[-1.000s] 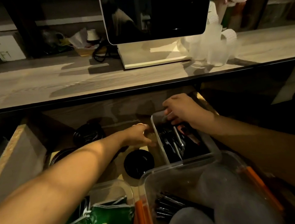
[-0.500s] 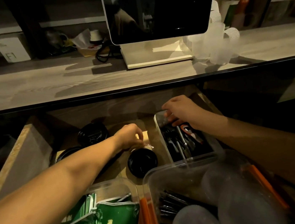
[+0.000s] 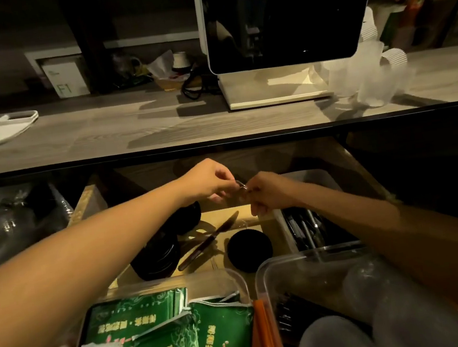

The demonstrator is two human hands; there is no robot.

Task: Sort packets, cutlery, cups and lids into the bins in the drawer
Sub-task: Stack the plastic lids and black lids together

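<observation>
Left hand [image 3: 208, 180]: pinches small shiny item [image 3: 241, 184].
Right hand [image 3: 267, 191]: pinches same item, at 3 o'clock.
Knife [image 3: 208, 240]: at 6 o'clock, below the hands.

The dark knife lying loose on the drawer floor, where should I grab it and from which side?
Grip the knife at its handle, the lower-left end, coming from above. It lies flat and diagonal, tip pointing up-right, between the stack of black lids and the single black lid, so pinching its long edges probably works best.
</observation>
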